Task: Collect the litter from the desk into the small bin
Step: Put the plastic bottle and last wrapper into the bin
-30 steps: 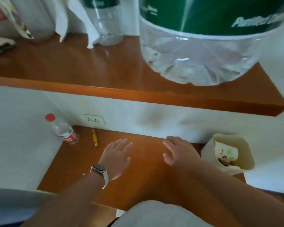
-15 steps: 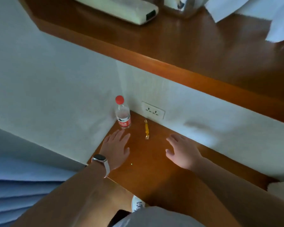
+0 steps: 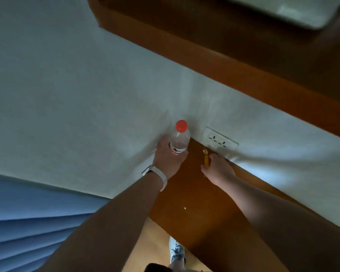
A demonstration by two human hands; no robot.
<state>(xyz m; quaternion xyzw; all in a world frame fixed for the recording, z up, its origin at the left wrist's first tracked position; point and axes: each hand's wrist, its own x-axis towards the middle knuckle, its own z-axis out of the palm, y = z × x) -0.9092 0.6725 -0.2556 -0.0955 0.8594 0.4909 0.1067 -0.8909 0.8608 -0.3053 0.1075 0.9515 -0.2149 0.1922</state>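
Observation:
A small clear plastic bottle with a red cap stands in the desk's far left corner. My left hand, a white watch on its wrist, grips the bottle round its lower half. A thin yellow wrapper lies on the wooden desk by the back wall. My right hand lies on the wrapper with thumb and fingers at its sides; its lower end is hidden under the hand. The small bin is out of view.
A white wall socket sits just behind the wrapper. A wooden shelf overhangs the desk, with a pale object on top. White walls enclose the corner. Blue bedding lies left, a shoe on the floor below.
Both hands have reached forward. The left hand has taken hold of the bottle and the right hand has come down on the yellow wrapper. The camera has swung further left.

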